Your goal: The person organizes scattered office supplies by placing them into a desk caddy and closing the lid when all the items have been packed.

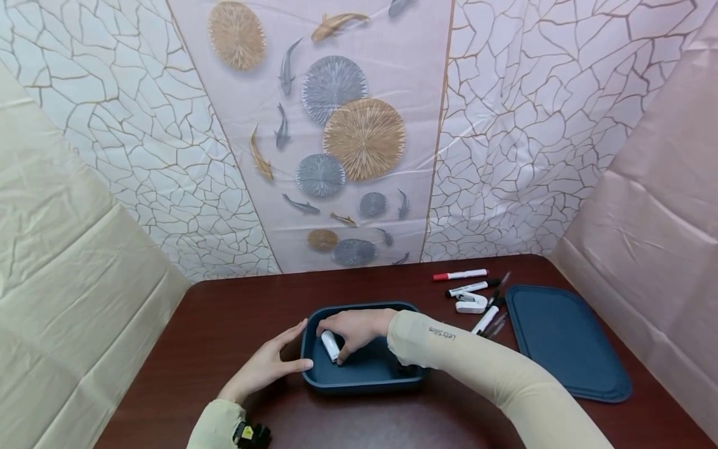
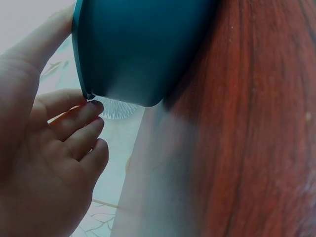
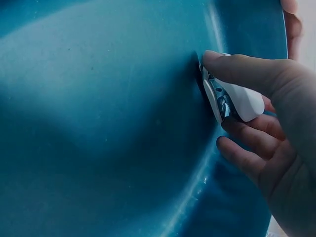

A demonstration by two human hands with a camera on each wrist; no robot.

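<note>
A deep blue plastic bin [image 1: 364, 383] stands on the table. Inside it, near its left end, my right hand [image 1: 359, 327] holds a small white stapler [image 1: 331, 345] between thumb and fingers. In the right wrist view the stapler [image 3: 242, 98] shows its metal inner part, close to the bin's floor and wall. My left hand [image 1: 269, 362] touches the bin's left side from outside, thumb and fingers spread along the rim. The left wrist view shows those fingers at the bin's edge [image 2: 76, 44]. My right forearm hides part of the bin's right end.
Right of the bin lie a red-capped marker [image 1: 462, 274], a black-capped marker [image 1: 470, 288], a white clip-like item [image 1: 471, 304] and several more pens, partly behind my sleeve. A flat blue lid [image 1: 566, 343] lies at the table's right. A patterned cloth [image 1: 359, 206] hangs behind the table.
</note>
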